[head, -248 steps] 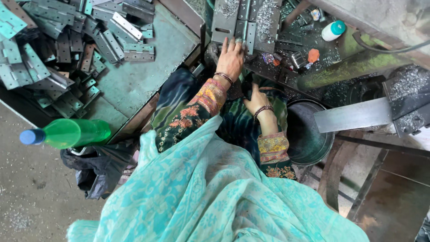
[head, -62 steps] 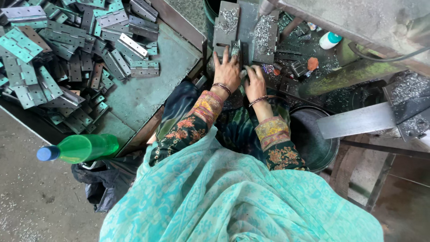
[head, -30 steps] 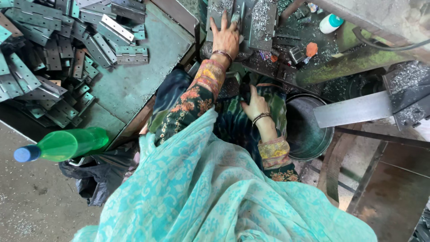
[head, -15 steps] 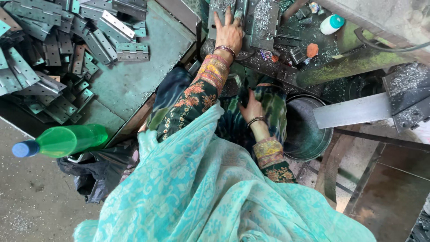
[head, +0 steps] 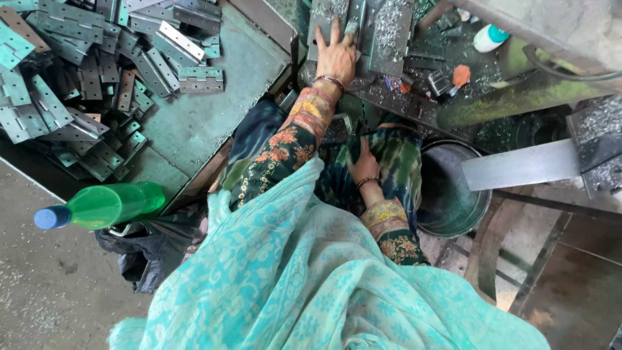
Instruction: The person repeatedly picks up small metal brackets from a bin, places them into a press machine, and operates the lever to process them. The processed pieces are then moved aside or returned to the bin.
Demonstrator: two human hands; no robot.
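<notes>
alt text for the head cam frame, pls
Seen from above, a seated person presses the left hand flat on metal plates strewn with shavings, while the right hand rests in the lap. A pile of metal hinges lies on a tray to the left, a green bottle below it, a metal bucket at right.

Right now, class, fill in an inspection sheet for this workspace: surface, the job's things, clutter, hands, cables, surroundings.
Surface: green metal tray, worn.
Job's things: grey metal plates on the machine bed, covered in swarf.
Clutter: pile of metal hinges; green bottle; small white bottle.
Hands: left hand flat on the plates; right hand low at the lap, grip hidden.
Cables: dark hose at right.
Surroundings: metal bucket; concrete floor.
</notes>
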